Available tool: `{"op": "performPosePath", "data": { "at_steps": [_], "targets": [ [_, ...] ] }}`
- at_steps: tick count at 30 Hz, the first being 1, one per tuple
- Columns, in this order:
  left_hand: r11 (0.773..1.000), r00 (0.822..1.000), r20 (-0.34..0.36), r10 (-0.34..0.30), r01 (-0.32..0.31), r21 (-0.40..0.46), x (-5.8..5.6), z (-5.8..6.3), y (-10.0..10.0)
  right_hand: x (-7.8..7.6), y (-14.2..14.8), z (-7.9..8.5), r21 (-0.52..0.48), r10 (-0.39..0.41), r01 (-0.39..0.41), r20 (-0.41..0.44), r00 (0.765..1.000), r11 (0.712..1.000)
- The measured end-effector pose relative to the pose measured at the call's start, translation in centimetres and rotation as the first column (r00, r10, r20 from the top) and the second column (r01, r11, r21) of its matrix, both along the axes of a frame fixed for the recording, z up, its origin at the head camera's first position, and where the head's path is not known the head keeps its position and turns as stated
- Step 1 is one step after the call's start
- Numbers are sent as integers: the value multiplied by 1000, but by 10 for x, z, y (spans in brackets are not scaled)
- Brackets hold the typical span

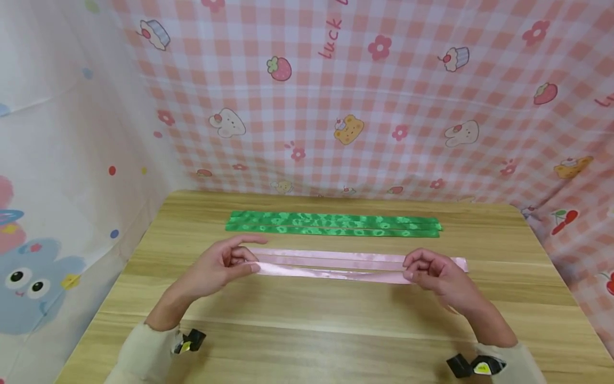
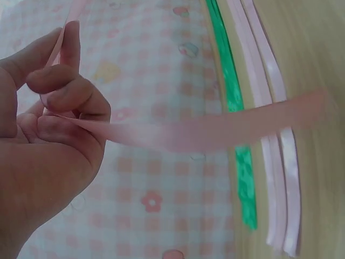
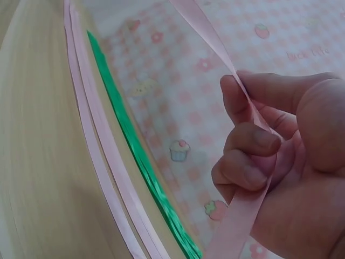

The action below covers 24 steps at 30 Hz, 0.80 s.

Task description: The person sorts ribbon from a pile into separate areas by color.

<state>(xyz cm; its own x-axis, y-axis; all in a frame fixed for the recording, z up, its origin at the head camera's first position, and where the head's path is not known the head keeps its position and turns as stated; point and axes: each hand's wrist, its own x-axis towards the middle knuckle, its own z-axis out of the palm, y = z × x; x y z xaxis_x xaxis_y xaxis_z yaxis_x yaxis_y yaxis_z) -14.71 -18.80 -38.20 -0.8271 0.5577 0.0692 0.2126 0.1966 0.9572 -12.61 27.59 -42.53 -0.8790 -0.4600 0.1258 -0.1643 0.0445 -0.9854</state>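
A pale pink satin ribbon (image 1: 331, 275) is stretched between my two hands, above the wooden table. My left hand (image 1: 218, 269) pinches it near one end, and in the left wrist view a loose tail of the ribbon (image 2: 178, 135) hangs out past the curled fingers. Thumb and fingers of my right hand (image 1: 438, 277) grip the other end. In the right wrist view the ribbon (image 3: 202, 24) runs through that palm and out below it. Just behind the held ribbon, more pink ribbon strips (image 1: 331, 256) lie side by side on the table.
Shiny green ribbon strips (image 1: 331, 224) lie flat in a row behind the pink ones. The wooden table (image 1: 297, 330) meets a pink checked cloth (image 1: 307, 106) at its back edge. A white printed cloth (image 1: 62, 160) hangs on the left.
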Motion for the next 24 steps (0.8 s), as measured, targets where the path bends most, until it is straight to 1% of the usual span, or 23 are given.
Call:
{"op": "performPosePath", "data": {
  "at_steps": [2,5,9,13,15,18,20,22,24],
  "targets": [
    [1000,1000,14,11,-11,-12,-1,-2,-4,1,5,1,7,-12,13,-13,1000,1000],
    [999,999,28,30,-29,-37,-2,-4,-8,3,12,3,48,-47,48,-30,998,998],
    [998,999,22,24,-23,-60,-1,-4,-10,6,21,4,87,-78,81,-30,996,993],
    [999,1000,-4,0,0,-34,-1,-7,-11,7,28,4,103,-103,107,-42,994,989],
    [1000,1000,-2,1,-1,-29,-1,-9,-14,8,33,3,84,-105,107,-32,994,991],
    [999,999,36,14,-13,-32,-1,-16,-21,9,40,-1,21,-78,78,-8,997,997],
    [999,996,87,29,-25,-38,-2,-21,-27,9,46,-4,-22,-55,55,16,998,998],
    [999,991,126,43,-40,-33,-2,-28,-35,10,53,-7,-27,-50,51,23,998,998],
    [998,987,149,59,-55,-28,-3,-35,-43,10,59,-10,-6,-61,61,30,998,998]
  ]
}}
